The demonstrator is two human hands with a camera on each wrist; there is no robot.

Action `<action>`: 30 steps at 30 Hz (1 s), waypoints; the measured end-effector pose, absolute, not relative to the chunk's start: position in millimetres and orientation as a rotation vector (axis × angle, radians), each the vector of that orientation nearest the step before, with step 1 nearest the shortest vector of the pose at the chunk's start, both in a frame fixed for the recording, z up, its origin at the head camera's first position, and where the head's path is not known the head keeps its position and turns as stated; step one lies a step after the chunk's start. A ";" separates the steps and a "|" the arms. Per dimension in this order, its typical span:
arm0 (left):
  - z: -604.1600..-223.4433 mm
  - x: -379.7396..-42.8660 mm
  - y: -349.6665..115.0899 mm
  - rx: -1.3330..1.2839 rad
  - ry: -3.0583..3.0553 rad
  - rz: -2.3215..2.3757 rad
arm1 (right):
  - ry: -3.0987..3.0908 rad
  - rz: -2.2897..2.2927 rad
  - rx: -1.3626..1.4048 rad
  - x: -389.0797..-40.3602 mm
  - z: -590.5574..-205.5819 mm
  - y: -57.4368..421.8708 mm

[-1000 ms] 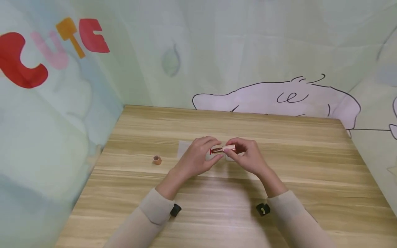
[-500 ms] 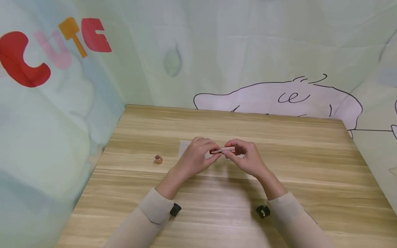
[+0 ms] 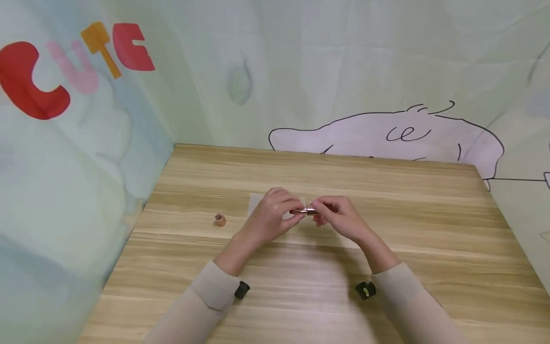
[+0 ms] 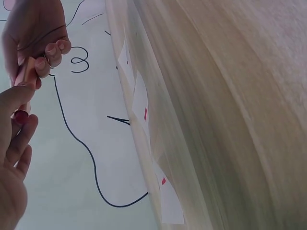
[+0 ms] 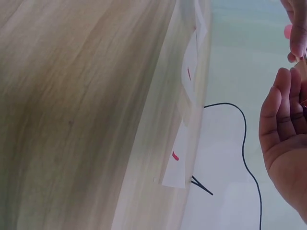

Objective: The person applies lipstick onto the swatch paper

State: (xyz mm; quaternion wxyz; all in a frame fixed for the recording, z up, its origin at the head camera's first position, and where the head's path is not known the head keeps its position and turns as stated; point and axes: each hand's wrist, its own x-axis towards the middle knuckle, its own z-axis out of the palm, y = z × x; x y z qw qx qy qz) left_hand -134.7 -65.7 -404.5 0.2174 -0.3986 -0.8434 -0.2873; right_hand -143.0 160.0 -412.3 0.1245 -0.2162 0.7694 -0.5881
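Observation:
A lipstick with a rose-gold case lies level between both hands, above the table. My left hand pinches its tip-side section between thumb and fingers. My right hand grips the base, covering most of it. In the left wrist view the red lipstick end shows beside the left fingertips, and the right hand is at the other end. The right wrist view shows my right palm with curled fingers, the lipstick mostly cut off by the frame. A rose-gold lipstick cap stands apart on the table, left of the left hand.
White paper lies on the wooden table, partly behind the left hand. Low wrist views show several paper pieces with small red marks. A printed cloth backdrop rises behind the table and along its left side.
The left thumb and fingers have closed onto the lipstick's tip-side section. The right thumb and fingers have shifted round the base, covering more of it. The cap stays where it stood.

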 end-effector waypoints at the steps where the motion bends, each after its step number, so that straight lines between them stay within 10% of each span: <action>1: -404.8 -134.7 -66.0 -1.108 -2.334 -0.795 | 2.248 -1.712 -0.637 -142.9 -412.4 160.1; 30: -407.3 -132.2 -76.8 -1.011 -2.467 -0.755 | 2.423 -1.733 -0.662 -135.9 -414.8 156.9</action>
